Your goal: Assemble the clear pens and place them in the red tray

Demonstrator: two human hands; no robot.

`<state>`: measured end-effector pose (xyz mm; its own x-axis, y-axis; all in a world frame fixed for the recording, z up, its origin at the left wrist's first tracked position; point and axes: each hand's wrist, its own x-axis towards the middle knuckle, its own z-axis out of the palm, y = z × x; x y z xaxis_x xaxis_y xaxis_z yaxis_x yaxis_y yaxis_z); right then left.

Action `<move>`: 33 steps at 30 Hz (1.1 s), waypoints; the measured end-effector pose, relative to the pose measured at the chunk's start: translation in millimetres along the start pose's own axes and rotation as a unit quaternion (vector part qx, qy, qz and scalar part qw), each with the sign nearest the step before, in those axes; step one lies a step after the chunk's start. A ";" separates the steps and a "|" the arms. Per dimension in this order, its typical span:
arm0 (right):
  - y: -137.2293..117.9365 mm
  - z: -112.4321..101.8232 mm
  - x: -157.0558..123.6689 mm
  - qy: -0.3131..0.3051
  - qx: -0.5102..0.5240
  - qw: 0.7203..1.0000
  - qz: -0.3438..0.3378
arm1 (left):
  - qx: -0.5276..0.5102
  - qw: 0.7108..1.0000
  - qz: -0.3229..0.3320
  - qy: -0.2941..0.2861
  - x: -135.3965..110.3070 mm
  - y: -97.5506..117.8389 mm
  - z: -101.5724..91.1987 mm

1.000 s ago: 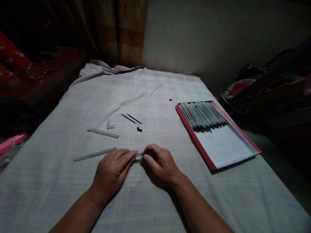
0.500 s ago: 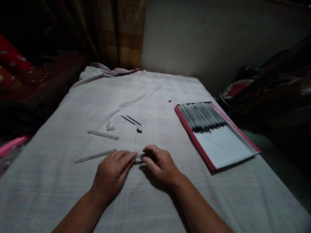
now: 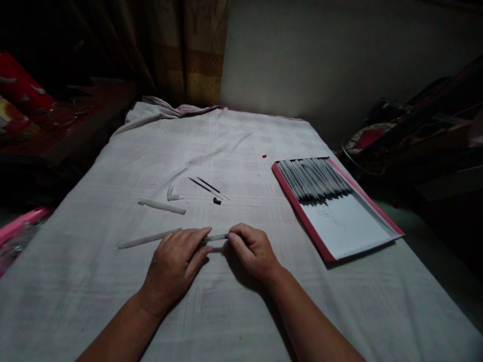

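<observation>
A slim, translucent pen point(image 3: 218, 237) spans the gap between my hands, just above the cloth. My left hand point(image 3: 173, 264) is closed round one end, its palm hiding much of the pen. The fingertips of my right hand point(image 3: 253, 251) pinch the other end. Left of them lies a translucent pen barrel point(image 3: 145, 240), with another pale barrel point(image 3: 163, 206) farther back. Small clear caps point(image 3: 174, 197) rest behind that. Two dark ink refills point(image 3: 206, 187) lie side by side, near small black plugs point(image 3: 217, 201).
To the right, a shallow pink-edged box point(image 3: 362, 241) holds a row of many clear pens point(image 3: 313, 178) with dark ends. A tiny red piece point(image 3: 264, 156) sits behind it on the white checked cloth point(image 3: 241, 311). A dark red side table point(image 3: 101, 108) stands at left.
My right hand has shifted slightly right and its fingers have closed on the pen's end. More of the pen shows between my hands. The view has moved slightly.
</observation>
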<state>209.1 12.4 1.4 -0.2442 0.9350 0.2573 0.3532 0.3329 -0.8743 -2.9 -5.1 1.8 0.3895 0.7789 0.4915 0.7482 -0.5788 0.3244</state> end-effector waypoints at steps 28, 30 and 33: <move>6.4 0.2 7.5 0.061 0.031 0.997 0.041 | 0.172 0.973 -0.146 -0.045 48.4 -76.7 -23.9; 7.0 0.7 7.6 0.061 0.034 0.997 0.040 | 0.204 0.966 -0.145 -0.067 55.6 -84.8 -24.5; 8.5 1.3 7.6 0.067 0.045 0.996 0.037 | 0.201 0.967 -0.141 -0.072 62.5 -94.4 -21.9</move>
<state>209.0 22.2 -4.6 -0.0961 0.9665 0.2379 0.2818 0.2557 -0.9248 -60.9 93.0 19.6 0.1894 0.9343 0.3020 0.9724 -0.2211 0.0741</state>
